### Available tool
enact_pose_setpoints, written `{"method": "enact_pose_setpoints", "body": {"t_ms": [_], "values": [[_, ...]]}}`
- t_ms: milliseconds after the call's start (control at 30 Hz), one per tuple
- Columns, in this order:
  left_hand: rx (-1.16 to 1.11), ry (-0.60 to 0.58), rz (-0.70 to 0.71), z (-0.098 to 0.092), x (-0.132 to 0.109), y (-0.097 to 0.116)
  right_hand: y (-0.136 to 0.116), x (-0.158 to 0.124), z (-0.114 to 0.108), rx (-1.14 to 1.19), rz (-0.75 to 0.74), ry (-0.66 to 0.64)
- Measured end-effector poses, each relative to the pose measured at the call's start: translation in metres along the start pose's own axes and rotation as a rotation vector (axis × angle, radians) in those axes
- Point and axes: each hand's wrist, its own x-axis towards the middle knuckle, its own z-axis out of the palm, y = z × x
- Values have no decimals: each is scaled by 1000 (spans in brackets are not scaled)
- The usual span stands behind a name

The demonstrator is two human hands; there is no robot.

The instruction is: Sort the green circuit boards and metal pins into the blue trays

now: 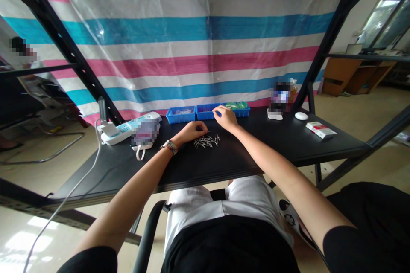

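My left hand [192,131], with a bracelet at its wrist, rests low over the black table with its fingers curled in a pinch. A thin dark line juts out by its fingertips, too small to name. Right beside it lies a loose pile of small, slim metal pieces [206,141]. My right hand [226,117] is raised at the front of the middle blue bin [203,115], thumb and fingertips drawn together. Whatever it pinches, if anything, is too small to tell. The left blue bin [181,118] contains clear or whitish small items. Green packaging [237,106] sits in the right blue bin [245,112].
A white power strip [117,135] with a plugged-in cord and a blurred device [145,132] lie at the left. Toward the right are a phone-like screen [280,97] on a stand, a white oval object [301,116] and a small box [320,130]. A striped sheet [205,51] hangs behind.
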Motion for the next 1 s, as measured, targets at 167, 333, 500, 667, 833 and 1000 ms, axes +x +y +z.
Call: {"method": "enact_pose_setpoints", "body": {"t_ms": [167,333,500,667,833,1000], "values": [[-85,132,-15,-4,2,-1,-11,-7,-7,43,-43,-30],[-95,247,-14,-9,3,1,-23,-10,-11,107,-39,-64],[-217,302,-32,-8,3,1,-23,-9,-2,307,16,-114],[-319,312,11,-7,3,4,-27,-10,6,618,175,-250],[-375,276,-33,-8,0,10,-34,-10,6,772,269,-323],[-372,302,-15,-9,-1,13,-36,-7,3,906,318,-333]]}}
